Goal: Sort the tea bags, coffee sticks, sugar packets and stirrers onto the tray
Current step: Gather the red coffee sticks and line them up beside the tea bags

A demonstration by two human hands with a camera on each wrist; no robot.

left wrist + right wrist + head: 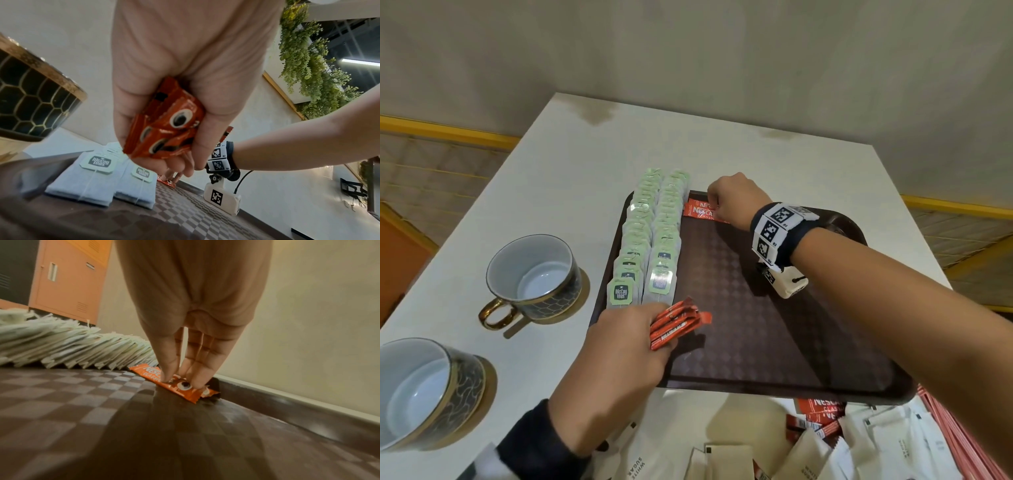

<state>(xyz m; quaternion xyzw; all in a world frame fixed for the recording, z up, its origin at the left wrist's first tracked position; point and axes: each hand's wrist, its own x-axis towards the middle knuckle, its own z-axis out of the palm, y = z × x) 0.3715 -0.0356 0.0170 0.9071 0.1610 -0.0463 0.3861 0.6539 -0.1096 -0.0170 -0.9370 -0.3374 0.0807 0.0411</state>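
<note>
Pinching a single coffee stick [173, 382] between thumb and fingertips [198, 379], the right hand [732, 200] sets it flat at the tray's far edge, just beside the two rows of tea bags [650, 240]. The left hand [619, 346] keeps a tight grip on a bundle of coffee sticks [676, 327] over the tray's [774, 342] near left corner. The coffee row appears to be only starting; tea looks finished. Next, the right hand would likely need to let go and draw another stick from the bundle, laying it parallel. Sugar packets [726, 459] and more loose sticks wait on the desk [551, 192] nearest the person, beside two cups [534, 274].
</note>
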